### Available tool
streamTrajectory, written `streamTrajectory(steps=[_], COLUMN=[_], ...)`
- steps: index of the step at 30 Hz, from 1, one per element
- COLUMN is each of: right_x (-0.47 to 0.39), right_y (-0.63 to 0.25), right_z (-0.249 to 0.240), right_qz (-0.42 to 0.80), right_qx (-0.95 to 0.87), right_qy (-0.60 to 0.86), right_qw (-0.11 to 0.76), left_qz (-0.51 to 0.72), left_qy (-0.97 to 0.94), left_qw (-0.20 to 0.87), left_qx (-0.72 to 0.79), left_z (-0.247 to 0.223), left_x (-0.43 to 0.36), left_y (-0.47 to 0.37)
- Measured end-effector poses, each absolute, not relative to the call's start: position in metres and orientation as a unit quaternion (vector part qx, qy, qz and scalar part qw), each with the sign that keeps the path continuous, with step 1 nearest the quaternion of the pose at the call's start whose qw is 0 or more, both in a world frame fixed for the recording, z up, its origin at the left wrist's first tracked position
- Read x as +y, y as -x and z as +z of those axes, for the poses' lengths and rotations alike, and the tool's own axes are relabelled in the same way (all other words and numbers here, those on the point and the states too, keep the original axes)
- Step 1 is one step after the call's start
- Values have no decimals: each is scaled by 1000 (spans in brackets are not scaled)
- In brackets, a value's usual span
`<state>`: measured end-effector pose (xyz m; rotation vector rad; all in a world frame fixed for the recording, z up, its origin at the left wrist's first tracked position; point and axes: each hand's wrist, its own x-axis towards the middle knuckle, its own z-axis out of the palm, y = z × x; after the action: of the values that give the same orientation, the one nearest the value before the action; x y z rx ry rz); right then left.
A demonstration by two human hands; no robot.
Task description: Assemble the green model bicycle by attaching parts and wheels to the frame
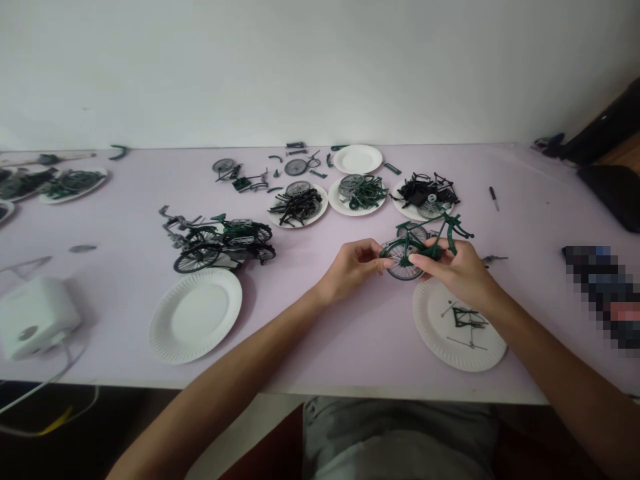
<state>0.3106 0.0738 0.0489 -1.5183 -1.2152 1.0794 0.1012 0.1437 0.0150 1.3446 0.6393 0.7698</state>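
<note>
1. the right hand [463, 270] grips a green toy bicycle [423, 241] at its frame, just above the counter [350, 333].
2. the left hand [353, 267] pinches its wheel rim.
3. a paper plate [457, 327] with small parts lies below the right wrist.
4. finished bicycles [220, 241] sit well left.

Reaching in from the bottom edge, both bare forearms converging toward the centre of the view. Left hand [350, 268] coming up from seven o'clock, wrist straight, palm turned inward toward three o'clock, fingers curled with thumb and fingertips [381, 264] pinching together at its right side. Right hand [457, 270] entering from five o'clock, wrist slightly bent, back of the hand facing up, fingers folding closed toward nine o'clock, index finger extending along the lower edge. Hands sitting close together, fingertips nearly meeting, both hovering just above the surface with elbows out of view.
</note>
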Motion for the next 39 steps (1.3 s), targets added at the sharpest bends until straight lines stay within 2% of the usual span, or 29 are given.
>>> streamTrajectory(steps=[4,7,12,16,27,39], right_x=[73,74,74,74,74,74], right_y=[-311,-311,-313,-315,-315,-315], right_z=[48,48,49,46,45,42], right_qz=[431,431,430,435,429,427], right_qx=[-498,-486,-473,-479,-476,-484], right_qy=[610,617,622,613,626,625], right_qw=[440,445,452,454,444,439], left_qz=[341,350,431,414,424,386], left_qy=[-603,-631,-749,-840,-827,-873], left_qw=[663,621,407,258,283,170], left_qx=[285,307,298,236,236,245], left_z=[13,10,8,13,18,19], left_x=[143,142,143,143,137,135], left_y=[-101,-101,-97,-93,-97,-95])
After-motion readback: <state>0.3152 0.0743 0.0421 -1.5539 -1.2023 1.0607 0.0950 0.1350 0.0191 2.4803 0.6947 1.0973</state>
